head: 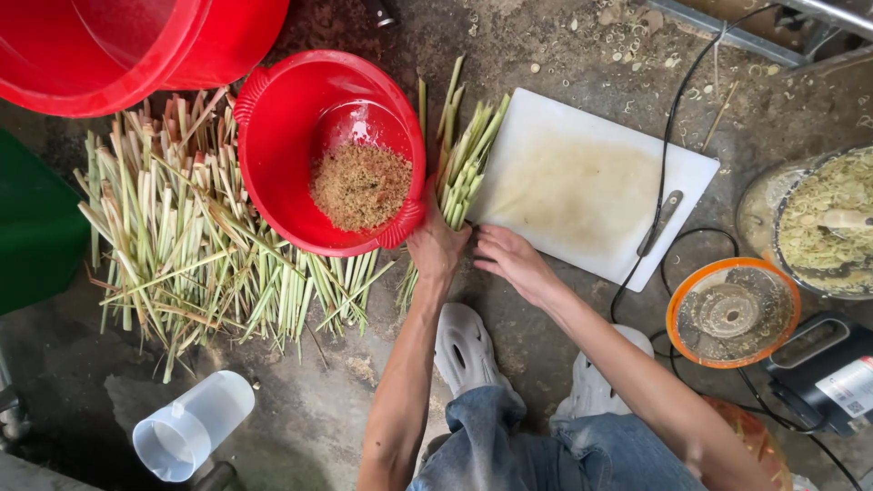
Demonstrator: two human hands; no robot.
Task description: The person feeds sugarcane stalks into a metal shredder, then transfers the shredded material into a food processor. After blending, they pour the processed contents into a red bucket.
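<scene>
My left hand (436, 244) closes around the lower ends of a small bundle of lemongrass stalks (464, 159) lying between a red basin (273, 155) and a white cutting board (582, 182). My right hand (511, 259) rests beside it at the board's near corner, fingers spread and touching the stalk ends. The red basin holds brown chopped material (361, 186) and lies tilted on a big pile of lemongrass (191, 236). A knife (659, 221) lies on the board's right side.
A large red tub (118, 45) stands at the top left. A clear plastic jug (193, 425) lies at the lower left. At right are an orange-rimmed lid (732, 312), a bowl of shredded lemongrass (823, 218), a black appliance (823, 373) and a black cable (668, 136). My feet in white shoes (464, 350) are below.
</scene>
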